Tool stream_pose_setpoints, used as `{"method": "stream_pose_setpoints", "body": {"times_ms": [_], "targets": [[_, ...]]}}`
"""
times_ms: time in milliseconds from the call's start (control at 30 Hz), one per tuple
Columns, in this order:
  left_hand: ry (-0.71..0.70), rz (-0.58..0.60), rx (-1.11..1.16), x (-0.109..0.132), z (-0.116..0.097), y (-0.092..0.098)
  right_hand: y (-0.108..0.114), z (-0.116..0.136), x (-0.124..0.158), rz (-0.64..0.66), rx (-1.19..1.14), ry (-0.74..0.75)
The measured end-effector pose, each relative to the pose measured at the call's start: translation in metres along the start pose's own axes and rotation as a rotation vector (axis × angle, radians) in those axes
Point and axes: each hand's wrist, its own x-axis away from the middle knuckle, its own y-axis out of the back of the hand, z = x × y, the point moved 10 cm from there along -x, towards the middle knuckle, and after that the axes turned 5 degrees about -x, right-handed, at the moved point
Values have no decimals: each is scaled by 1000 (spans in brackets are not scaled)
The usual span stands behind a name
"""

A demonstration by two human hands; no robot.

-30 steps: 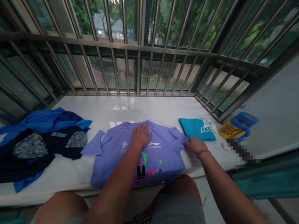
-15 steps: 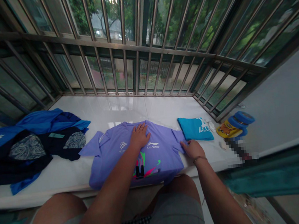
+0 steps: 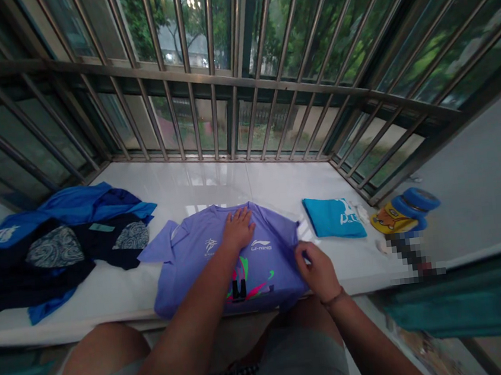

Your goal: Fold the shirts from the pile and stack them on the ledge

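A lavender Li-Ning T-shirt [image 3: 196,270] lies spread face up on the white tiled sill [image 3: 178,183], with its collar towards the window. My left hand [image 3: 238,229] rests flat on its upper middle, fingers apart. My right hand [image 3: 317,271] pinches the shirt's right side near the front edge of the sill, and that sleeve is turned in and partly hidden. A folded turquoise T-shirt [image 3: 334,218] lies to the right of the lavender shirt, just beyond my right hand.
A heap of dark navy and bright blue clothing [image 3: 55,250] lies on the sill's left. A yellow cartoon item [image 3: 392,221] and a blue roll [image 3: 416,204] sit at the right end. Metal window bars [image 3: 218,95] run behind the sill.
My right hand has moved left and towards me, taking the shirt's right side with it. The sleeve has turned inward. My left hand stays in place on the shirt.
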Motion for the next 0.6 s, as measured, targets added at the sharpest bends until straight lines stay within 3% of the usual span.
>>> {"method": "stream_pose_setpoints", "body": {"times_ms": [100,200,400,500,600], "targets": [[-5,-38,54,-1,0,1,-36,50,37,313,25,365],[5,-76,89,-2,3,0,-50,56,68,410,84,455],[51,-180,161,-7,18,4,-41,42,85,370,78,347],[31,-222,190,-7,22,9,-25,23,72,278,75,237],[-19,-245,210,-4,18,14,-11,-13,51,187,108,54]]}}
